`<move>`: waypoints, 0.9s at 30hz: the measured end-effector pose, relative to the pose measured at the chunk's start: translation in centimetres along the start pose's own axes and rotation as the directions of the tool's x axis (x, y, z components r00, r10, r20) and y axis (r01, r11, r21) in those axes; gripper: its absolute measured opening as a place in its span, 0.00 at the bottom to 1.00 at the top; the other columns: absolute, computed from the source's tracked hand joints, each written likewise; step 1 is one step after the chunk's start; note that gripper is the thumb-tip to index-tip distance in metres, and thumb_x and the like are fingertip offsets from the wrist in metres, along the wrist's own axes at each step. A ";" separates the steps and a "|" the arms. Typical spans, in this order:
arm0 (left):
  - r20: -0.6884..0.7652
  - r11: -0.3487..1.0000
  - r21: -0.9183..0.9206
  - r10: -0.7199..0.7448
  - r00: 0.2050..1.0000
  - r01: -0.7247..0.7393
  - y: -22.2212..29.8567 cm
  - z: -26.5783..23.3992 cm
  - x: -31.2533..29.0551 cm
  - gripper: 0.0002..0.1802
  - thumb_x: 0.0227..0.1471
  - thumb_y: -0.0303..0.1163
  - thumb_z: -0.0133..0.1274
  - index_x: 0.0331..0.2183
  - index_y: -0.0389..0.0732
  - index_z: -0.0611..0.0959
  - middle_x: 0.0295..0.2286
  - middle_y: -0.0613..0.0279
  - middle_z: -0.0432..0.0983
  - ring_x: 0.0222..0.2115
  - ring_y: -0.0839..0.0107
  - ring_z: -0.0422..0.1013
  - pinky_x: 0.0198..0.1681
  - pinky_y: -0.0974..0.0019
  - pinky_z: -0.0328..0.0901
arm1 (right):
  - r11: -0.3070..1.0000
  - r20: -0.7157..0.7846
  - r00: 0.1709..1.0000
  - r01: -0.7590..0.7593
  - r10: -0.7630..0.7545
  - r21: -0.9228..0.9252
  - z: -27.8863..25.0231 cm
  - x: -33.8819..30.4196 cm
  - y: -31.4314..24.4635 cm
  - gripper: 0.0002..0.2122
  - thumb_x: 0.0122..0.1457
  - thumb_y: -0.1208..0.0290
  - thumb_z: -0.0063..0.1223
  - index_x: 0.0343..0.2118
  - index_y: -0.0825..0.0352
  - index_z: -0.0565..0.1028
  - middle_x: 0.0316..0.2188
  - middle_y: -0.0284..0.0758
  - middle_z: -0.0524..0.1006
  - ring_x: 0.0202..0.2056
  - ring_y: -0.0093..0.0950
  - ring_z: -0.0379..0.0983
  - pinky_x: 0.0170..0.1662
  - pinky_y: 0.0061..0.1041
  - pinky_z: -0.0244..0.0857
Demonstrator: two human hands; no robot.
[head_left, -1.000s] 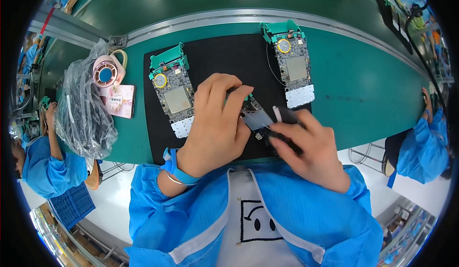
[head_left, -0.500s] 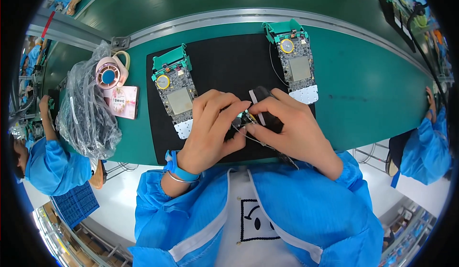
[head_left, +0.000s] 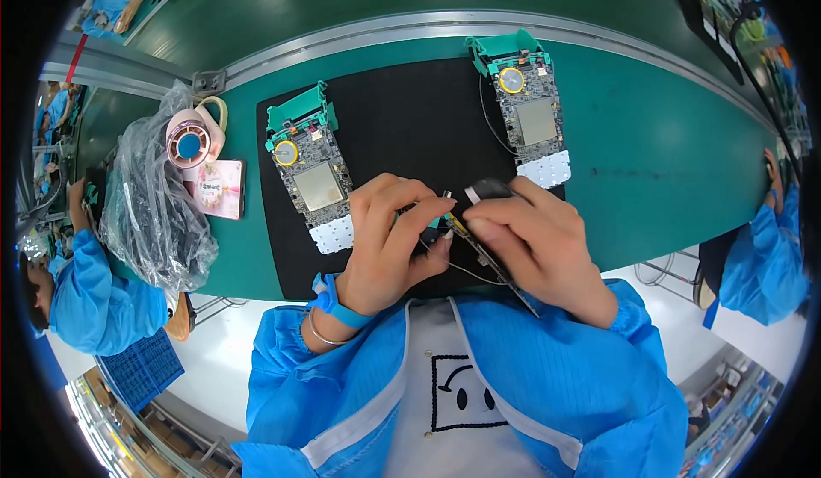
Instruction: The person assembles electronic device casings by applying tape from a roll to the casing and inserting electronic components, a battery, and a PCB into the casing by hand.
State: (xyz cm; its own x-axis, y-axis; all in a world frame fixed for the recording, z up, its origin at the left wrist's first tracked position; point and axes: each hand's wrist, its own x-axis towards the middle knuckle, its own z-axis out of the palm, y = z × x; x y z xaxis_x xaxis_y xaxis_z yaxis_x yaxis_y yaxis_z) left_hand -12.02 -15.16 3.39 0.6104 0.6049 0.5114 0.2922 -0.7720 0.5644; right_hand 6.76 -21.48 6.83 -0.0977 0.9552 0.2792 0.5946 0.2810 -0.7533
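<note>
Above the near part of a black mat (head_left: 410,110), both my hands hold a circuit board (head_left: 487,260) tilted nearly edge-on, with a thin grey cable (head_left: 469,273) looping beneath it. My left hand (head_left: 385,234) pinches its far end, where a bit of teal shows between the fingers. My right hand (head_left: 543,243) is closed round its right side. Against the right fingers is a dark object with a pale band (head_left: 490,189); its kind is unclear. Two more circuit boards with teal holders lie on the mat, a left board (head_left: 321,185) and a right board (head_left: 536,120).
A crumpled clear plastic bag (head_left: 154,213), a pink handheld fan (head_left: 190,140) and a pink box (head_left: 220,189) sit on the green table (head_left: 658,162) at left. A metal rail (head_left: 359,35) runs along the far edge. Co-workers in blue sit at either side.
The held board has turned, so more of its edge shows. My right hand has shifted slightly right and down, and the dark object is more covered by its fingers.
</note>
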 end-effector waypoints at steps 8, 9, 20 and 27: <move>0.025 0.999 0.020 0.039 0.999 -0.039 -0.4 -0.2 0.0 0.23 0.31 0.26 0.60 0.37 0.40 0.77 0.37 0.59 0.69 0.40 0.58 0.63 0.43 0.59 0.59 | 0.972 0.088 0.996 -0.017 -0.003 0.234 -0.3 -1.8 0.8 0.13 0.52 0.81 0.52 0.41 0.67 0.69 0.26 0.37 0.72 0.25 0.29 0.69 0.29 0.24 0.62; 0.030 0.998 0.033 0.054 0.998 -0.055 -0.5 -0.2 0.0 0.19 0.36 0.30 0.58 0.36 0.40 0.77 0.36 0.58 0.70 0.39 0.58 0.63 0.42 0.59 0.59 | 0.973 0.066 0.998 -0.004 -0.011 0.230 0.0 -1.6 0.8 0.13 0.52 0.81 0.52 0.41 0.67 0.69 0.25 0.36 0.72 0.24 0.28 0.68 0.28 0.24 0.61; 0.014 0.996 0.058 0.066 0.998 -0.067 -0.6 0.0 -0.2 0.17 0.41 0.34 0.57 0.36 0.39 0.77 0.35 0.57 0.70 0.38 0.58 0.64 0.42 0.60 0.60 | 0.934 -0.055 0.998 -0.012 0.034 0.357 1.3 -2.3 1.2 0.12 0.52 0.81 0.53 0.40 0.70 0.70 0.27 0.40 0.73 0.25 0.33 0.71 0.27 0.26 0.65; -0.005 0.999 0.018 0.035 0.999 -0.035 0.0 0.1 0.0 0.26 0.28 0.25 0.61 0.38 0.38 0.77 0.36 0.59 0.70 0.40 0.58 0.64 0.43 0.60 0.59 | 0.938 -0.164 0.981 0.150 -0.103 0.313 2.2 -2.5 2.3 0.14 0.48 0.84 0.57 0.38 0.70 0.70 0.26 0.39 0.73 0.21 0.31 0.68 0.21 0.27 0.61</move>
State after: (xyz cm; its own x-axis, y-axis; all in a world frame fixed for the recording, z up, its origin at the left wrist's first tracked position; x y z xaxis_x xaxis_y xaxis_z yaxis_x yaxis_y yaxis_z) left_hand -11.95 -15.19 3.35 0.6169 0.5785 0.5338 0.2839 -0.7960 0.5346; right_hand 6.57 -23.05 3.09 -0.0256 0.8931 0.4491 0.2933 0.4362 -0.8507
